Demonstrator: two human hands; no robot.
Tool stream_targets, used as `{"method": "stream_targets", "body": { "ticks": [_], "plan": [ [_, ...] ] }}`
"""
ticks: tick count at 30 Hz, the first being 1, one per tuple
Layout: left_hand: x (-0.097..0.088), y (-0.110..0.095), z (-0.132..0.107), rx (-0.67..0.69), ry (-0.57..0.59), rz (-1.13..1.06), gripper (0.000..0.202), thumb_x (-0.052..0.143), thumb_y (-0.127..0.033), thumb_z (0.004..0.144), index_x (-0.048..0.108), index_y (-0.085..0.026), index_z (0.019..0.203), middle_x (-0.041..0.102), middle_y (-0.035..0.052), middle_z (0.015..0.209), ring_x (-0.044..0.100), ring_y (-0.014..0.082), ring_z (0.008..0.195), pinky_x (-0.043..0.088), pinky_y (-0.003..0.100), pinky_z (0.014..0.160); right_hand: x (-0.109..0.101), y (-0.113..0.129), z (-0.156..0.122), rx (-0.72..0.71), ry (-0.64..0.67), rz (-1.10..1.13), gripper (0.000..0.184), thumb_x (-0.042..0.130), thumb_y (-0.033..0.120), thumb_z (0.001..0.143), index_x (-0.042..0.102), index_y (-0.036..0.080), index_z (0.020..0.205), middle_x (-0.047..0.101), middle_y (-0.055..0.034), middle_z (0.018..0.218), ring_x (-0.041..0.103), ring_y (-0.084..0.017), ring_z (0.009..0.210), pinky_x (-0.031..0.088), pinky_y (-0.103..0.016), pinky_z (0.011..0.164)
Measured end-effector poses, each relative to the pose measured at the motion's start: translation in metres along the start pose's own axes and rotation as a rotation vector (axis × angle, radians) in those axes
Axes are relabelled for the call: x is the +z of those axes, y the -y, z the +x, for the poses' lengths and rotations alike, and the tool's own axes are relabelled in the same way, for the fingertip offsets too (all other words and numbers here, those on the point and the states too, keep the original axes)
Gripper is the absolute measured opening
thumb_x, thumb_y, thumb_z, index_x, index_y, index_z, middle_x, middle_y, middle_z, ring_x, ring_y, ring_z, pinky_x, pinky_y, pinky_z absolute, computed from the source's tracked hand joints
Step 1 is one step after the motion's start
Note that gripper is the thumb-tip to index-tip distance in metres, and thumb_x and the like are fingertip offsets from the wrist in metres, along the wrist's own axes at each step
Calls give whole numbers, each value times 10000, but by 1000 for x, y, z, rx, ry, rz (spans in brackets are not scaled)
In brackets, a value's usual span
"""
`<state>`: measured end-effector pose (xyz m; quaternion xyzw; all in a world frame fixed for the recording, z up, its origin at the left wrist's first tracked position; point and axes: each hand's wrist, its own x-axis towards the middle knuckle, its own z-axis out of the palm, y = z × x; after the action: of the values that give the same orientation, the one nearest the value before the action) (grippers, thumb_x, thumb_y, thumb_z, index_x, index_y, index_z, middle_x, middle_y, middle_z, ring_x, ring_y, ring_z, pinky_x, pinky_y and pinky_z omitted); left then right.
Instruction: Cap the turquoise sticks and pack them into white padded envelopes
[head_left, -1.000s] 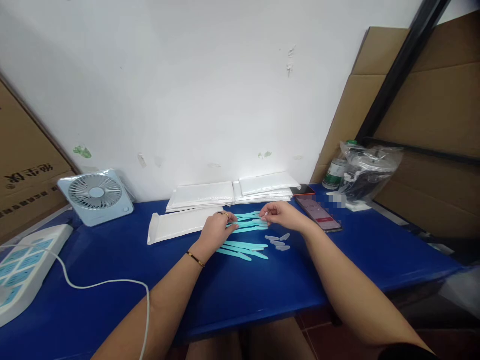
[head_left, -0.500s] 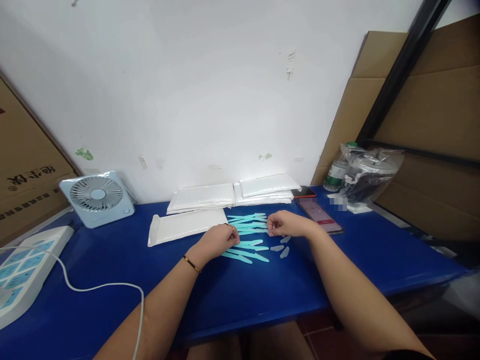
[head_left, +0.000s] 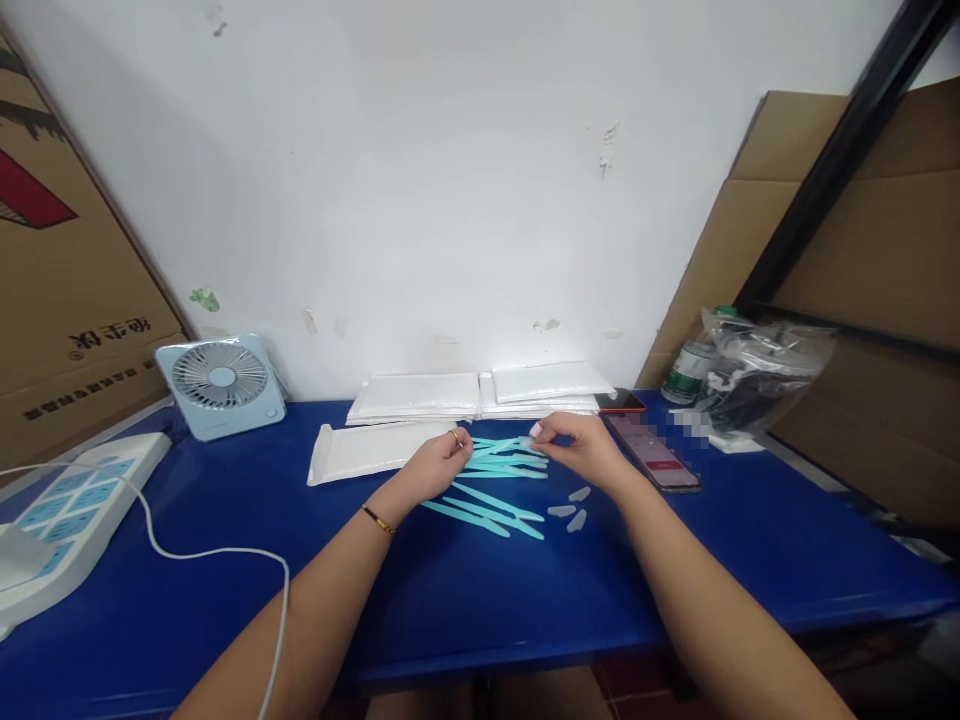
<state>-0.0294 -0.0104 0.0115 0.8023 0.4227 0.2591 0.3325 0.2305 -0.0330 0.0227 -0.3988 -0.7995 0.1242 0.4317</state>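
In the middle of the frame, the left hand (head_left: 433, 466) appears to pinch the near end of a turquoise stick (head_left: 499, 443) between thumb and finger. Facing it, the right hand (head_left: 581, 447) holds what looks like a clear cap in a fingertip grip at the stick's far end. The step in hand seems to be fitting cap to stick, which calls for a steady left grip and careful alignment. Other turquoise sticks (head_left: 493, 517) and loose clear caps (head_left: 561, 511) lie just below on the blue surface (head_left: 480, 600).

Dark characters and a circled mark run across the carton (head_left: 112, 290) at left; I cannot read them. The bottle (head_left: 686, 372) at right has a green label, its print too small.
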Motion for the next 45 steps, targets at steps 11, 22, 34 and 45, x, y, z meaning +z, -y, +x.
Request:
{"method": "stream_targets", "body": {
  "ticks": [11,22,34,45],
  "plan": [
    [-3,1,-1,41,-4,80,242,365,-404,859,473,-205,776,437,-44,620,385,118,572,328,233,557,3,2,0,23,31,134,53,703,257,715,693,206,703,684,-51,838,645,-180,799,508,-294,720],
    [-6,-11,-7,51,-3,179,211,355,-362,863,473,-207,780,485,-27,664,428,133,610,345,244,588,0,8,1,50,79,109,156,670,351,739,689,203,697,685,-65,821,640,-189,791,509,-308,725],
    [4,-10,-4,95,20,156,231,330,-357,891,487,-206,814,489,-27,671,438,129,602,357,245,584,11,15,3,-17,136,119,126,661,298,753,685,205,672,677,-46,778,639,-171,786,494,-276,719],
    [5,-13,-6,196,179,336,188,577,-341,768,638,-225,903,621,39,922,539,204,895,402,282,750,-27,-15,-4,271,353,-50,145,709,294,647,691,195,750,677,-22,805,608,-165,739,466,-265,684]
  ]
}}
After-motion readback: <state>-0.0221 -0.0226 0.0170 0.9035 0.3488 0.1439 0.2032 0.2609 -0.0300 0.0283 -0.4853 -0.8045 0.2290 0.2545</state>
